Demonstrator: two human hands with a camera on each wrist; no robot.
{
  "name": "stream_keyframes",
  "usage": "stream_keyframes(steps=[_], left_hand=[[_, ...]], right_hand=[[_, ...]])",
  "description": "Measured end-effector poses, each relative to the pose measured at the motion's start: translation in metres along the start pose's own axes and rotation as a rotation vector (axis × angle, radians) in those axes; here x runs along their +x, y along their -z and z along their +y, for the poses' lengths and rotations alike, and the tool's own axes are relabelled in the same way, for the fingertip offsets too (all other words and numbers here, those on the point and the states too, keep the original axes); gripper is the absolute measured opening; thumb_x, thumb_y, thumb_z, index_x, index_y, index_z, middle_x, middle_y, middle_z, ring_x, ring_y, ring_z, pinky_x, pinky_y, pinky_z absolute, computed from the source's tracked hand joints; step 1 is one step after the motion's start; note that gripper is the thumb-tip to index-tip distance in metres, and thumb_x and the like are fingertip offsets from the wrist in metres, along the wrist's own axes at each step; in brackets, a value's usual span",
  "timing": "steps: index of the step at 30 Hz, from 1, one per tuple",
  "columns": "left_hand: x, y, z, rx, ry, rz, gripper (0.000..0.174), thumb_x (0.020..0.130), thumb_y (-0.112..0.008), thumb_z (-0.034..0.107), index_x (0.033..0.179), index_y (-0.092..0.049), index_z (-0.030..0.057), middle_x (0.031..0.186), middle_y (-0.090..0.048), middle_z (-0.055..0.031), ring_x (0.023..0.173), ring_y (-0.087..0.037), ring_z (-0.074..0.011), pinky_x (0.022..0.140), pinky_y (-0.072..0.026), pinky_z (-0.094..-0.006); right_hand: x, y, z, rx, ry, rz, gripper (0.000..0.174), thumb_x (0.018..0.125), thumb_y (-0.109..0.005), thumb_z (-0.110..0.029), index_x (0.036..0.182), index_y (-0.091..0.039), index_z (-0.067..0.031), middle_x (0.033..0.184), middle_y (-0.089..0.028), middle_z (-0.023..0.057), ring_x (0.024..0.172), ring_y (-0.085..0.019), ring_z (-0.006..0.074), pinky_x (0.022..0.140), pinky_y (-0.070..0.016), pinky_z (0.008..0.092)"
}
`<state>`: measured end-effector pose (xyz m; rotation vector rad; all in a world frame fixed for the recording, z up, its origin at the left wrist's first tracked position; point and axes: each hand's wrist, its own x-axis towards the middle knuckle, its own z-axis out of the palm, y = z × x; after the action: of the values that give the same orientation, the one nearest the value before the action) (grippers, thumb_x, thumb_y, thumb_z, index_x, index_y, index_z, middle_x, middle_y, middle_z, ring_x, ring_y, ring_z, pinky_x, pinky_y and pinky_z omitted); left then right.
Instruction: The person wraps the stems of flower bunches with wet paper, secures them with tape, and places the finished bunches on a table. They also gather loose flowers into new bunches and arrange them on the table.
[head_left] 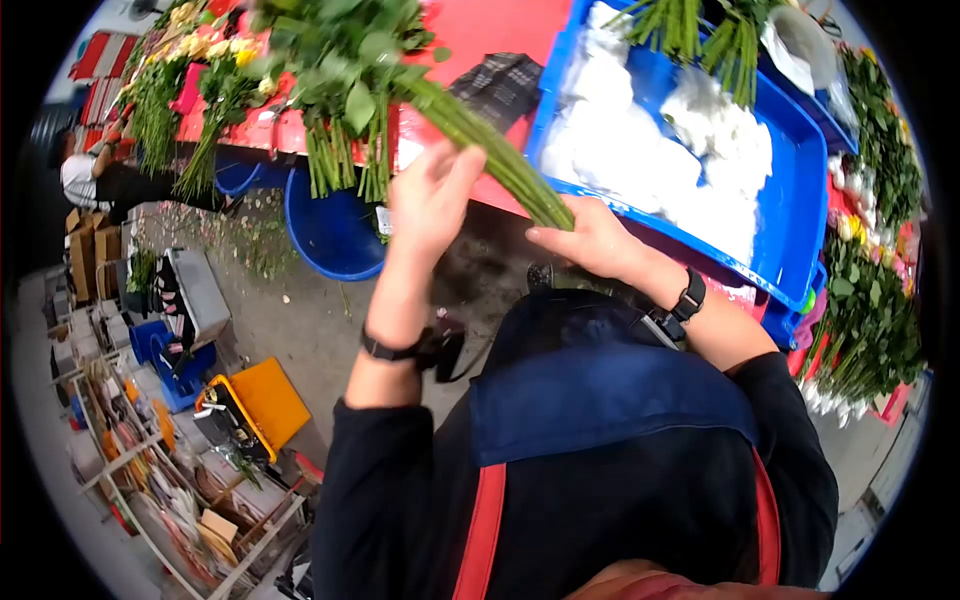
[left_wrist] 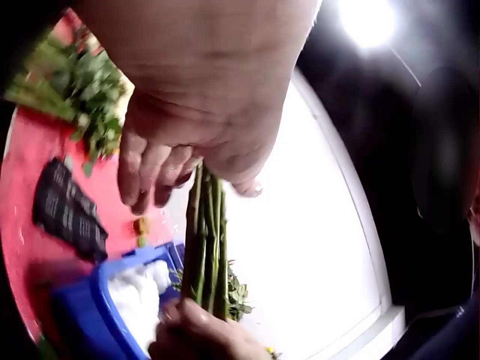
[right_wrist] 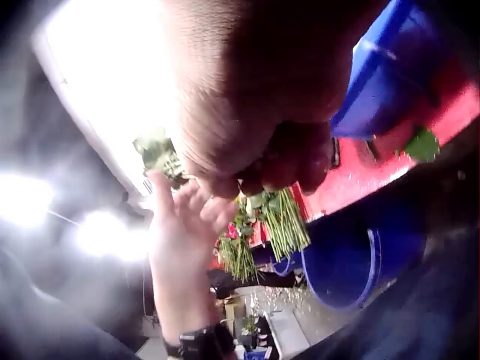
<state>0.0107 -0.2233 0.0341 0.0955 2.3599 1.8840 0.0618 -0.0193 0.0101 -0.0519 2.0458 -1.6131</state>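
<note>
The right hand grips a green-stemmed bunch, which runs beside the left hand, whose fingers are loosely extended.

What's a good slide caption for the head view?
Right hand gripping a bunch of stems, left hand alongside, near a blue tray of white material.

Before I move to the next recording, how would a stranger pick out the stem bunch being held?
Start at the red table, then the blue tray holding white wads. Just left of it in the head view, a green stem bunch slants down to the right. Unlike the other bunches nearby, this one is gripped by the right hand near its lower end.
</note>
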Motion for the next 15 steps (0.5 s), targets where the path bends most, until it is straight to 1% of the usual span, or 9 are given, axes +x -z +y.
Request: stream_keyframes(steps=[2, 5, 7, 8, 9, 10, 11, 14, 15], left_hand=[[-0.031, 0.004, 0.016, 0.724, -0.337, 0.218, 0.018, 0.079, -0.077, 0.017, 0.082, -0.068, 0.0013, 0.073, -0.068, -0.0097, 0.067, -0.065, -0.0154, 0.057, -0.0497, -0.0260], [-0.054, -0.031, 0.064, 1.036, -0.720, -0.232, 0.056, 0.057, -0.085, 0.022, 0.106, -0.065, 0.0058, 0.110, -0.064, -0.0110, 0.104, -0.059, -0.0280, 0.090, -0.0446, -0.0417], [-0.057, -0.071, 0.074, 1.069, -0.685, -0.525, 0.079, 0.051, -0.084, 0.025, 0.122, -0.055, 0.0069, 0.121, -0.057, -0.0094, 0.116, -0.050, -0.0307, 0.100, -0.0335, -0.0483], [-0.053, -0.088, 0.060, 1.073, -0.679, -0.641, 0.079, 0.056, -0.082, 0.025, 0.126, -0.050, 0.0084, 0.120, -0.057, -0.0091, 0.121, -0.046, -0.0293, 0.103, -0.0311, -0.0492], [-0.049, -0.102, 0.044, 1.175, -0.621, -0.787, 0.061, 0.063, -0.079, 0.028, 0.118, -0.059, 0.0091, 0.114, -0.063, -0.0131, 0.113, -0.056, -0.0310, 0.096, -0.0406, -0.0450], [-0.044, -0.119, 0.047, 1.216, -0.288, -0.968, 0.050, 0.067, -0.077, 0.031, 0.109, -0.062, 0.0079, 0.105, -0.065, -0.0154, 0.103, -0.060, -0.0327, 0.088, -0.0450, -0.0439], [-0.043, -0.135, 0.049, 1.236, 0.063, -1.127, 0.041, 0.072, -0.074, 0.033, 0.101, -0.066, 0.0066, 0.095, -0.068, -0.0178, 0.093, -0.064, -0.0343, 0.080, -0.0493, -0.0428], [-0.048, -0.151, 0.035, 0.920, 0.144, -0.943, 0.036, 0.075, -0.075, 0.030, 0.096, -0.067, 0.0017, 0.079, -0.065, -0.0228, 0.078, -0.066, -0.0359, 0.066, -0.0512, -0.0403], [-0.048, -0.153, 0.026, 0.849, 0.077, -0.835, 0.038, 0.076, -0.076, 0.030, 0.096, -0.066, -0.0001, 0.080, -0.066, -0.0216, 0.077, -0.068, -0.0291, 0.068, -0.0507, -0.0367]], right_hand=[[-0.014, 0.016, 0.013, -0.101, 0.144, -0.085, 0.029, 0.084, -0.068, -0.023, 0.093, -0.060, 0.0031, 0.072, -0.062, 0.0139, 0.064, -0.060, 0.0230, 0.062, -0.0481, 0.0368], [-0.037, 0.035, 0.027, -0.270, 0.240, -0.215, 0.029, 0.083, -0.065, -0.024, 0.089, -0.061, 0.0041, 0.077, -0.062, 0.0248, 0.072, -0.062, 0.0385, 0.067, -0.0475, 0.0441], [-0.053, 0.040, 0.038, -0.267, 0.192, -0.317, 0.030, 0.083, -0.063, -0.025, 0.086, -0.060, 0.0047, 0.074, -0.062, 0.0241, 0.070, -0.062, 0.0366, 0.066, -0.0474, 0.0446], [-0.061, 0.045, 0.040, -0.245, 0.219, -0.369, 0.030, 0.083, -0.062, -0.025, 0.085, -0.060, 0.0047, 0.074, -0.062, 0.0241, 0.070, -0.062, 0.0363, 0.066, -0.0475, 0.0445], [-0.069, 0.051, 0.039, -0.222, 0.249, -0.425, 0.030, 0.083, -0.062, -0.025, 0.085, -0.060, 0.0047, 0.074, -0.062, 0.0242, 0.070, -0.062, 0.0359, 0.066, -0.0476, 0.0444], [-0.074, 0.061, 0.042, -0.365, 0.179, -0.398, 0.031, 0.083, -0.062, -0.027, 0.083, -0.060, 0.0043, 0.075, -0.064, 0.0227, 0.071, -0.063, 0.0340, 0.067, -0.0479, 0.0431], [-0.079, 0.074, 0.041, -0.233, -0.086, -0.479, 0.035, 0.084, -0.064, -0.032, 0.086, -0.063, 0.0030, 0.077, -0.065, 0.0206, 0.074, -0.064, 0.0323, 0.067, -0.0483, 0.0414], [-0.096, 0.118, 0.058, -0.241, 0.180, -0.275, 0.042, 0.083, -0.069, -0.037, 0.100, -0.067, 0.0008, 0.079, -0.066, 0.0166, 0.072, -0.063, 0.0215, 0.066, -0.0489, 0.0340], [-0.103, 0.136, 0.054, -0.043, 0.053, -0.196, 0.037, 0.084, -0.069, -0.035, 0.097, -0.068, 0.0000, 0.080, -0.067, 0.0165, 0.071, -0.062, 0.0170, 0.067, -0.0489, 0.0313]])
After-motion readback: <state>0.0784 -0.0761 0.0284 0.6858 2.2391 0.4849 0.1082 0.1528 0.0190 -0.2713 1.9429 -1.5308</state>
